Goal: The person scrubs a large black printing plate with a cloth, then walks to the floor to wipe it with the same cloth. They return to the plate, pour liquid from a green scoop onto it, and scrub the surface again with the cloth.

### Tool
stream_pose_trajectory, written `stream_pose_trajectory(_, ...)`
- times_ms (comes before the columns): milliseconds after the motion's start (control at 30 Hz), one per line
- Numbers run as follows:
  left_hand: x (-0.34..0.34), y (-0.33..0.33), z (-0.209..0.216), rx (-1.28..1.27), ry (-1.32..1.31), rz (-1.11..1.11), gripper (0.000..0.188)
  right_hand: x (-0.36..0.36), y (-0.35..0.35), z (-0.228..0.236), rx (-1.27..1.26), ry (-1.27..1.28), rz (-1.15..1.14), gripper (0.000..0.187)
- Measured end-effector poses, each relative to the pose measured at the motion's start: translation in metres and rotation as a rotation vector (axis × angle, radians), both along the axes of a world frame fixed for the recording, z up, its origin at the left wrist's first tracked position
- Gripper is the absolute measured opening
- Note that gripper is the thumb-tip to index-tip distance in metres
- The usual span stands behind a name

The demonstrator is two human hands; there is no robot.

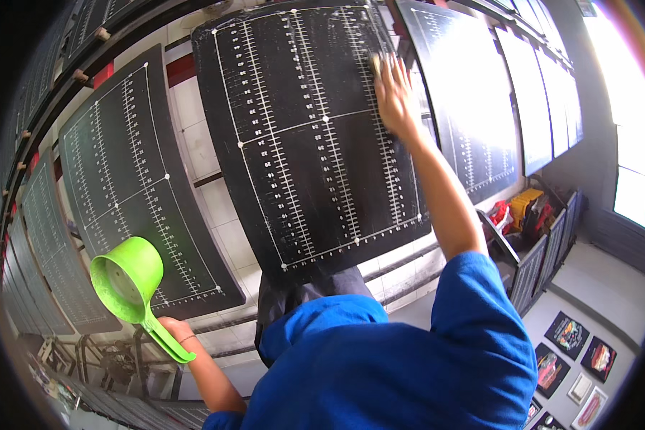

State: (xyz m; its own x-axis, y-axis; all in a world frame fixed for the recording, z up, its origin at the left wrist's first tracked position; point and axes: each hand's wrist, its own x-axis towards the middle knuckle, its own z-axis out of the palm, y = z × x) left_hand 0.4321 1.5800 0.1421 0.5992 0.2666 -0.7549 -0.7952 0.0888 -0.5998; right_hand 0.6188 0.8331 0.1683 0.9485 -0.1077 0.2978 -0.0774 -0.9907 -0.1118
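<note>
My left hand [175, 328] is closed around the handle of a bright green plastic dipper [147, 265]. The dipper hangs over the lower part of a grey-black panel on the left, and cloudy whitish contents show in its bowl. Straight in front of me lies a large black board [301, 193], printed with white ruler-like scales, lines and dots. At its far right side my right hand [398, 100] presses a small yellowish pad [376, 66] against the surface, fingers stretched over it. The pad is mostly hidden. Wet, whitish smears mark the board's far end.
Similar marked panels stand in a row, one to the left [115, 172] and a glare-lit one to the right [473, 93]. Metal rack rails and white tiles [226, 240] show between them. A bin [530, 244] with red and yellow things stands at the right.
</note>
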Motion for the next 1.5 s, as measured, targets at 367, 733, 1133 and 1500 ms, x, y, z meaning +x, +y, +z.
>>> stream_pose_trajectory(367,-0.008,-0.023,-0.002,-0.008,-0.023,-0.053,0.029,-0.213,0.068,0.037,0.126,0.364,-0.238,0.057)
stream_pose_trajectory(733,-0.002,-0.006,-0.001,0.009,0.056,-0.090,0.026,-0.040,-0.004,-0.007,0.063,0.007,-0.066,0.051)
stream_pose_trajectory(1133,0.013,-0.003,-0.054,-0.772,-0.656,0.438,0.045,-0.274,0.273,0.009,0.324,0.255,-0.342,0.071)
stream_pose_trajectory(1500,0.034,-0.013,-0.053,-2.199,-1.919,1.582,0.074,-0.305,0.153,-0.016,-0.008,0.120,-0.582,0.056)
